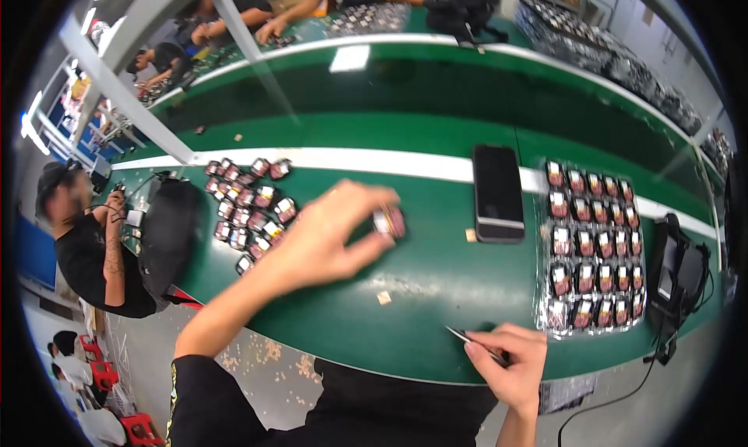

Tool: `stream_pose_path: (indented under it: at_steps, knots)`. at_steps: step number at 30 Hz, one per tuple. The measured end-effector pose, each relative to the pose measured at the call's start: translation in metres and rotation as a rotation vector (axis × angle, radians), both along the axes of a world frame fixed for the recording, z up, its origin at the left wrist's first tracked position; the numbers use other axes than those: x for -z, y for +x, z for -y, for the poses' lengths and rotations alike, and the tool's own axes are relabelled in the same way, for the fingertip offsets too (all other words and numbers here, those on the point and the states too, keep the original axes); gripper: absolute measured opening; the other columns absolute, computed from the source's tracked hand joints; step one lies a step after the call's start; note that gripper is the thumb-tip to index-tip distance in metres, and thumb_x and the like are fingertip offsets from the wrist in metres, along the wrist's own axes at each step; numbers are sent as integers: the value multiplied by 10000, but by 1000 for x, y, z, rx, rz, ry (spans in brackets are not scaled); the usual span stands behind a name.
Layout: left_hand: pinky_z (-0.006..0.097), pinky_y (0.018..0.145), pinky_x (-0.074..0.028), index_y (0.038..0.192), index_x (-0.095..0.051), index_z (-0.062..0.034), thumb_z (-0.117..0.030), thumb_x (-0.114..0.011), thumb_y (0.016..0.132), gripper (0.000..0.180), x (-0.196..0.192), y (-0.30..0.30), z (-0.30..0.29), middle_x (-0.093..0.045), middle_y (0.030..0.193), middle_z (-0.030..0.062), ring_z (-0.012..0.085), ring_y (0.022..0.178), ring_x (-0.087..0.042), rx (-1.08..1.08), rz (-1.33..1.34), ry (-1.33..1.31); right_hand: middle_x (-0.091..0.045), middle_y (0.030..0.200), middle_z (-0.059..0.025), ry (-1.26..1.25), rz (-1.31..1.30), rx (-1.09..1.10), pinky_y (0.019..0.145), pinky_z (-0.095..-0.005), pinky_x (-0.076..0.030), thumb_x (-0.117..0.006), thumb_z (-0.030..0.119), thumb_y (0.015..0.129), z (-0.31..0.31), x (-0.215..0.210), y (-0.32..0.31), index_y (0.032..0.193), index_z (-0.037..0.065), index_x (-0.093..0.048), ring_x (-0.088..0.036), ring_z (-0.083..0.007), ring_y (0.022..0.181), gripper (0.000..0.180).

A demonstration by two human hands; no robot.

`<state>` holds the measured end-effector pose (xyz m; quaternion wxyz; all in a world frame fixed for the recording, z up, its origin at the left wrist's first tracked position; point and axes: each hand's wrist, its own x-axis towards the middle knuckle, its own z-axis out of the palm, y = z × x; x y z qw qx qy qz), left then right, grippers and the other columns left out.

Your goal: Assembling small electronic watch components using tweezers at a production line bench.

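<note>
My left hand (335, 233) reaches across the green table, thumb and fingers closed round a small black-and-brown part with a white label (389, 222). The hand is slightly blurred. To its left lies a loose pile of similar small parts (248, 201), some partly hidden behind my wrist. Low at the right, my right hand (510, 361) grips thin pointed tweezers (460, 335), their tip toward the left above the table. Right of that hand, a clear plastic tray (539, 307) holds rows of the same labelled parts.
A black phone (499, 194) lies between my left hand and the tray. Small tan scraps (383, 297) dot the green table (421, 338). Black bags stand at the left (171, 229) and right (682, 268) ends. A co-worker (93, 244) sits at the left; others work beyond the clear partition.
</note>
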<state>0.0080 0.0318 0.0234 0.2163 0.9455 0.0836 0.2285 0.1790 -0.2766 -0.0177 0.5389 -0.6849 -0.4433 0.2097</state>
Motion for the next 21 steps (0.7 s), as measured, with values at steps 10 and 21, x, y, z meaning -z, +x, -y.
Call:
stream_pose_path:
  at_steps: [10,21]
  knots:
    - [475,1031,-536,1372,-725,-44,-167,-946,810,617,33,3,61,-716,1287,100,338,1162,-670,192,-95,-138,-683,703,-53,26,-59,-6,523,-244,-348,-863,-70,821,1,-1,-3,1016,-42,-864,-530,-67,563,197]
    - [367,873,-382,1250,-814,-57,-304,-996,759,579,34,1,65,-704,911,21,212,827,-623,284,-186,-255,-603,660,-7,14,-168,-47,499,-254,-273,-861,-61,851,-16,-4,8,995,-15,-863,-457,-29,534,151]
